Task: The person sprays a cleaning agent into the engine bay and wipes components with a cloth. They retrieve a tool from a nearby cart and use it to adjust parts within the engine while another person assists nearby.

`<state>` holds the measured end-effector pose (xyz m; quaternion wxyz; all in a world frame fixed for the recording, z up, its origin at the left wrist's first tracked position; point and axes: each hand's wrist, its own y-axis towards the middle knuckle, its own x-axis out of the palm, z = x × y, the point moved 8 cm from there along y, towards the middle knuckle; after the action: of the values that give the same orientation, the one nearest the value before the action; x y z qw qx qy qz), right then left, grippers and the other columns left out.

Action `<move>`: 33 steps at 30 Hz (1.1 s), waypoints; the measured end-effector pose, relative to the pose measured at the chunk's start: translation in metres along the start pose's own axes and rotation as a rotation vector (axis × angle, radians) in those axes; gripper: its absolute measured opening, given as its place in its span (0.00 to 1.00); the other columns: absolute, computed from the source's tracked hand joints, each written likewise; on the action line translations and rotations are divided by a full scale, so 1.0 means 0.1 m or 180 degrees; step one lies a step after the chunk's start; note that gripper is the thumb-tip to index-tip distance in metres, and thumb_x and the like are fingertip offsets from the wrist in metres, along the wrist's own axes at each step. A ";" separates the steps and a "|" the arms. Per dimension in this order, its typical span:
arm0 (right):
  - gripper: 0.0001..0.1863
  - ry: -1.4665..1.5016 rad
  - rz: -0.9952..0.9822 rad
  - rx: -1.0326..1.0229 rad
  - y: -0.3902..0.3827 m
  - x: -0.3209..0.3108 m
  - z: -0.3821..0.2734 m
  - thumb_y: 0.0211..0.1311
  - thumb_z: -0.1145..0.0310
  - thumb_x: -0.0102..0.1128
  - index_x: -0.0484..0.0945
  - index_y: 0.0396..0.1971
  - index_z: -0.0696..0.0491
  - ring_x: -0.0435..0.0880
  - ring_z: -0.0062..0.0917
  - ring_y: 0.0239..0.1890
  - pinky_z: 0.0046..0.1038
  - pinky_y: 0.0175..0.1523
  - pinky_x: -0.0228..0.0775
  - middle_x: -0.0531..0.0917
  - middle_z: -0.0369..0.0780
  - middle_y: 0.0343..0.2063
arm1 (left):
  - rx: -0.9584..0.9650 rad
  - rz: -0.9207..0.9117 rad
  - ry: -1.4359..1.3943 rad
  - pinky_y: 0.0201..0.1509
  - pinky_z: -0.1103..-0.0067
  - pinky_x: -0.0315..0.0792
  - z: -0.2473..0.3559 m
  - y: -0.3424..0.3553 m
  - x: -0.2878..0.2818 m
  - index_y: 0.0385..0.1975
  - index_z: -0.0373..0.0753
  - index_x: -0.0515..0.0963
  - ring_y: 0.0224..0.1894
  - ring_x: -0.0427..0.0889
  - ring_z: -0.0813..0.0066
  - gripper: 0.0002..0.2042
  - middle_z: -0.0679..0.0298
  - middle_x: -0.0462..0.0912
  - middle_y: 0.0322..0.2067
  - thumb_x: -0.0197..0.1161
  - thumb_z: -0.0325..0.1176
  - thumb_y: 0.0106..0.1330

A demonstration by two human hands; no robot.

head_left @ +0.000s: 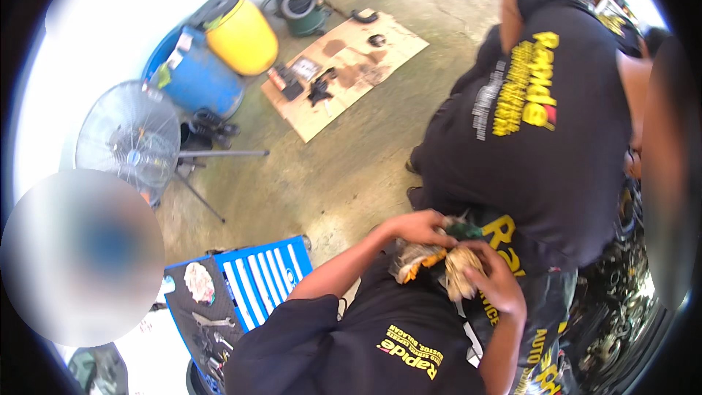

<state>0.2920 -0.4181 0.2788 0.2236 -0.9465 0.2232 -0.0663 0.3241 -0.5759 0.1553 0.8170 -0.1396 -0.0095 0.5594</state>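
Both my hands are in front of my dark shirt. My left hand [423,228] has its fingers curled on a crumpled greyish-white cloth with an orange edge [418,262]. My right hand [500,279] grips a bunched, stained beige cloth [461,272], close beside the first one. Whether either cloth is a rag or a work glove I cannot make out. Something dark green [463,230] shows just past my left fingertips; its hold is unclear.
A co-worker in a dark shirt [534,139] bends over engine parts [614,300] at the right. Left are a blue tool cabinet [267,278] with tools on top, a standing fan [128,132] and blue [194,77] and yellow [245,36] drums. Cardboard [314,121] with parts lies on the floor.
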 end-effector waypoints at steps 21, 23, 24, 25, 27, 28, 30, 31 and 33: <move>0.43 -0.0541 -0.1480 0.0469 3.86 3.02 0.27 0.76 0.38 0.56 0.68 0.73 0.60 0.76 0.41 0.68 0.43 0.66 0.74 0.77 0.52 0.66 | -0.2062 0.4272 -0.1384 0.56 0.67 0.77 -1.72 -3.82 -1.14 0.50 0.25 0.82 0.50 0.87 0.60 0.33 0.45 0.89 0.44 0.61 0.59 0.75; 0.38 -0.0308 -0.1642 0.0099 3.51 3.02 0.28 0.79 0.42 0.55 0.69 0.73 0.58 0.76 0.36 0.66 0.39 0.70 0.69 0.79 0.47 0.65 | -0.1685 0.4199 -0.1772 0.55 0.71 0.77 -1.69 -3.58 -1.27 0.52 0.26 0.81 0.47 0.83 0.71 0.33 0.54 0.87 0.45 0.57 0.60 0.78; 0.35 -0.0330 -0.1522 -0.0208 3.37 2.93 0.23 0.80 0.45 0.56 0.70 0.72 0.57 0.77 0.32 0.64 0.35 0.70 0.67 0.80 0.45 0.63 | -0.1513 0.3982 -0.2060 0.55 0.73 0.77 -1.69 -3.45 -1.31 0.52 0.27 0.81 0.48 0.84 0.71 0.33 0.55 0.87 0.45 0.55 0.60 0.79; 0.32 -0.0204 -0.1230 -0.0069 3.26 2.80 0.16 0.78 0.51 0.62 0.72 0.70 0.59 0.79 0.25 0.60 0.30 0.67 0.69 0.82 0.43 0.59 | -0.1329 0.3757 -0.2317 0.56 0.74 0.77 -1.66 -3.31 -1.39 0.53 0.28 0.81 0.48 0.84 0.72 0.33 0.56 0.88 0.46 0.54 0.60 0.80; 0.32 0.0381 -0.0809 -0.0041 3.10 2.44 0.12 0.76 0.53 0.64 0.72 0.68 0.61 0.81 0.24 0.58 0.30 0.64 0.72 0.84 0.43 0.56 | -0.1031 0.3107 -0.2275 0.58 0.75 0.79 -1.25 -3.00 -1.54 0.55 0.29 0.79 0.51 0.87 0.70 0.37 0.55 0.88 0.46 0.45 0.66 0.80; 0.32 0.0677 -0.0601 -0.0075 3.01 2.26 0.07 0.76 0.54 0.65 0.72 0.68 0.62 0.82 0.23 0.57 0.30 0.63 0.73 0.84 0.44 0.55 | -0.0889 0.2921 -0.2318 0.59 0.75 0.77 -1.20 -2.88 -1.58 0.55 0.29 0.79 0.52 0.85 0.70 0.39 0.55 0.87 0.48 0.43 0.67 0.80; 0.26 0.1062 -0.0316 -0.0249 2.80 1.95 -0.06 0.77 0.61 0.63 0.73 0.65 0.62 0.83 0.19 0.52 0.25 0.60 0.74 0.85 0.41 0.51 | -0.0637 0.2523 -0.2396 0.61 0.75 0.75 -1.09 -2.66 -1.62 0.56 0.29 0.79 0.54 0.81 0.70 0.42 0.56 0.84 0.51 0.39 0.69 0.80; 0.25 0.1253 -0.0145 -0.0342 2.68 1.77 -0.10 0.77 0.63 0.62 0.73 0.65 0.62 0.83 0.19 0.52 0.24 0.60 0.74 0.86 0.40 0.51 | -0.0663 0.2382 -0.2680 0.66 0.73 0.73 -1.08 -2.55 -1.60 0.64 0.29 0.74 0.59 0.79 0.68 0.44 0.55 0.81 0.58 0.35 0.71 0.79; 0.19 0.1748 0.0269 -0.0378 2.37 1.44 -0.18 0.78 0.68 0.57 0.75 0.63 0.60 0.83 0.18 0.51 0.23 0.60 0.74 0.86 0.38 0.48 | -0.0374 0.2120 -0.2571 0.65 0.72 0.76 -0.57 -2.24 -1.67 0.65 0.31 0.71 0.54 0.85 0.66 0.43 0.54 0.83 0.55 0.35 0.71 0.79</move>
<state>0.3230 -0.6804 0.1912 0.1015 -0.8944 0.3182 -0.2976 0.4757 -0.8169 0.1774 0.5169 0.0461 -0.3101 0.7966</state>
